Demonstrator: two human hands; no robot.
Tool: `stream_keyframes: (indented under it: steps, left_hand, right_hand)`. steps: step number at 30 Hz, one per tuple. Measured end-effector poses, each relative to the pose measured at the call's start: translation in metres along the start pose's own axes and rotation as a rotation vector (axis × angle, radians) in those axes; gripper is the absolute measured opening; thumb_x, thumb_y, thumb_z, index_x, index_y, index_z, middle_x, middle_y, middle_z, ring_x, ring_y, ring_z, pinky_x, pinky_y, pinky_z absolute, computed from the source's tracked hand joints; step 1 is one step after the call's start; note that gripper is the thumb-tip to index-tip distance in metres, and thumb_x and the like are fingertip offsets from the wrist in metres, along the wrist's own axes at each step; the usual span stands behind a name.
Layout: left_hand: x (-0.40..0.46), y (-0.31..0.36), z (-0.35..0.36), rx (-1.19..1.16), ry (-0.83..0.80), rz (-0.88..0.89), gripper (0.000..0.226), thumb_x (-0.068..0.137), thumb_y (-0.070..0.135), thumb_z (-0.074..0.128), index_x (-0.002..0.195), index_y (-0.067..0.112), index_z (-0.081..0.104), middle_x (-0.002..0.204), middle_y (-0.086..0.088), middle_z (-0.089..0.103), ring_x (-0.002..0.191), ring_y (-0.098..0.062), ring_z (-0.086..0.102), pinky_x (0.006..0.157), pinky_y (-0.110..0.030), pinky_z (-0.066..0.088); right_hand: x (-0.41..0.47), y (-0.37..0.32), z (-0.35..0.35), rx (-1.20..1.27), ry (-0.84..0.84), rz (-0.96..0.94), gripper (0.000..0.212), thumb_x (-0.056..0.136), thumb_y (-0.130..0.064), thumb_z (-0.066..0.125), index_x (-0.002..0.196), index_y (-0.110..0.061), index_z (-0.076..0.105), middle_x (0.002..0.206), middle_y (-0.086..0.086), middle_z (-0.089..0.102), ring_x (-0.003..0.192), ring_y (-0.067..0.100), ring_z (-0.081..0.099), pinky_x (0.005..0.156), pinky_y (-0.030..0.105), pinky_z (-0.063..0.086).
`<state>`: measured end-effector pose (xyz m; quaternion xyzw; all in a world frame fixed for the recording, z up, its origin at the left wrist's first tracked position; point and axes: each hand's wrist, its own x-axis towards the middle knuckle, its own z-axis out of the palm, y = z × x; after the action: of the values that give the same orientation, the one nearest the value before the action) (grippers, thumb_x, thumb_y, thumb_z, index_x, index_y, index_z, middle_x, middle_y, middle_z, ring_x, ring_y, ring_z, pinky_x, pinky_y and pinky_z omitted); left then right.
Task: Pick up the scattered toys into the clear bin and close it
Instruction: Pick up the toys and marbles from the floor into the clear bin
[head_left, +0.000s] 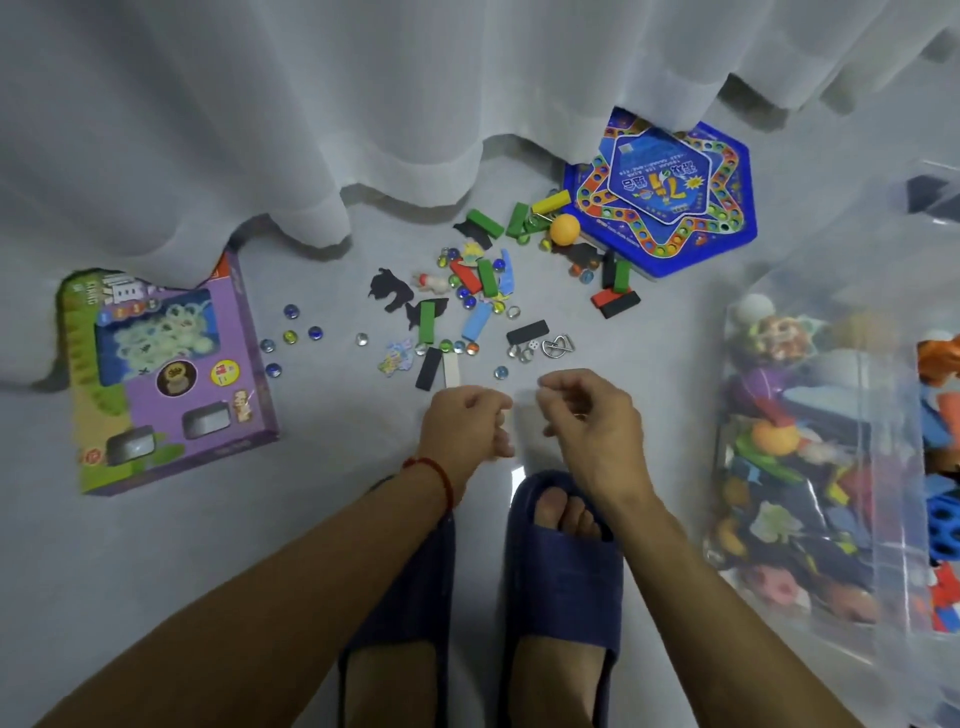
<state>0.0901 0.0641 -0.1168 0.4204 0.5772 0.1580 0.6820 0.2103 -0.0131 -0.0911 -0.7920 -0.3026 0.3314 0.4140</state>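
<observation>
Scattered toys lie on the grey floor ahead of me: glass marbles (291, 336), coloured wooden blocks (487, 275), black animal cut-outs (389, 291), a metal ring puzzle (557, 345) and an orange ball (564, 228). The clear bin (810, 467) stands at the right, open and packed with toys. No lid shows. My left hand (467, 423) hovers just short of a white block (451, 370), fingers curled into a fist. Whether it holds anything is hidden. My right hand (589, 421) hovers beside it, fingers curled round a small shiny piece.
A purple game box (171, 374) lies flat at the left. A blue hexagonal board game (660, 202) lies at the back right, partly under the white curtain (363, 104). My feet in dark blue slippers (561, 571) stand just behind my hands.
</observation>
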Motion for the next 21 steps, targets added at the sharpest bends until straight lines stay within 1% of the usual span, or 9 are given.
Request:
stream_keyframes:
  steps: [2,4,6,8,9,12,15,18,21]
  left_hand:
    - [-0.012,0.001,-0.007,-0.521,-0.286,-0.281,0.031,0.096,0.016,0.044,0.107,-0.002,0.066,0.102,-0.015,0.069,0.086,-0.024,0.069,0.073,-0.036,0.059]
    - [-0.014,-0.003,-0.018,-0.72,-0.416,-0.396,0.033,0.095,0.02,0.039,0.101,0.0,0.065,0.1,-0.014,0.068,0.092,-0.023,0.067,0.081,-0.034,0.055]
    - [-0.011,-0.008,-0.023,-0.724,-0.343,-0.415,0.028,0.094,0.019,0.042,0.096,0.002,0.063,0.095,-0.014,0.063,0.087,-0.022,0.064,0.075,-0.03,0.055]
    - [-0.012,-0.009,-0.024,-0.654,-0.223,-0.431,0.025,0.094,0.018,0.045,0.092,0.002,0.064,0.086,-0.012,0.061,0.072,-0.02,0.06,0.056,-0.026,0.051]
    - [-0.012,-0.008,-0.026,-0.632,-0.182,-0.44,0.025,0.094,0.019,0.046,0.086,0.002,0.063,0.08,-0.011,0.059,0.067,-0.019,0.056,0.051,-0.025,0.048]
    - [-0.013,-0.005,-0.032,-0.65,-0.167,-0.437,0.027,0.094,0.021,0.047,0.086,0.0,0.064,0.076,-0.013,0.06,0.069,-0.023,0.056,0.062,-0.029,0.051]
    - [-0.012,-0.002,-0.035,-0.678,-0.169,-0.442,0.029,0.095,0.02,0.046,0.098,-0.004,0.063,0.082,-0.016,0.062,0.079,-0.028,0.06,0.076,-0.034,0.054]
    - [-0.012,0.0,-0.037,-0.686,-0.16,-0.439,0.03,0.095,0.02,0.046,0.101,-0.005,0.062,0.083,-0.017,0.062,0.08,-0.028,0.059,0.079,-0.035,0.052]
    - [-0.012,0.001,-0.038,-0.678,-0.154,-0.441,0.031,0.094,0.02,0.047,0.102,-0.005,0.063,0.085,-0.017,0.062,0.08,-0.028,0.06,0.078,-0.035,0.053]
  right_hand:
    - [-0.014,-0.017,0.012,-0.097,-0.145,-0.137,0.01,0.091,-0.023,0.07,0.1,-0.025,0.073,0.089,-0.011,0.07,0.082,0.007,0.066,0.073,0.018,0.054]
    - [-0.024,-0.025,0.024,-0.299,-0.274,-0.282,0.011,0.091,-0.03,0.069,0.101,-0.028,0.073,0.094,-0.011,0.068,0.087,0.005,0.062,0.078,0.018,0.05]
    - [-0.021,-0.023,0.031,-0.369,-0.257,-0.361,0.012,0.093,-0.03,0.066,0.101,-0.024,0.072,0.097,-0.007,0.067,0.087,0.007,0.061,0.079,0.021,0.05]
    - [-0.002,-0.014,0.03,-0.366,-0.112,-0.366,0.014,0.095,-0.024,0.064,0.105,-0.019,0.072,0.103,-0.004,0.066,0.088,0.01,0.062,0.08,0.027,0.054]
    - [0.012,-0.007,0.028,-0.41,-0.043,-0.358,0.018,0.095,-0.021,0.063,0.111,-0.018,0.071,0.11,-0.002,0.065,0.091,0.013,0.063,0.082,0.031,0.055]
    - [0.052,0.011,0.023,-0.64,0.022,-0.335,0.033,0.094,-0.014,0.065,0.125,-0.021,0.064,0.125,0.004,0.057,0.102,0.023,0.062,0.083,0.038,0.058]
    - [0.071,0.017,0.03,-0.729,-0.053,-0.393,0.036,0.094,-0.014,0.065,0.129,-0.021,0.062,0.128,0.007,0.054,0.104,0.024,0.059,0.08,0.038,0.059]
    - [0.077,0.022,0.04,-0.812,-0.099,-0.451,0.035,0.094,-0.017,0.066,0.13,-0.016,0.062,0.126,0.008,0.056,0.108,0.026,0.057,0.084,0.038,0.058]
    - [0.081,0.033,0.045,-0.834,-0.108,-0.499,0.038,0.089,-0.011,0.072,0.125,-0.013,0.063,0.122,0.009,0.057,0.104,0.027,0.059,0.084,0.038,0.058]
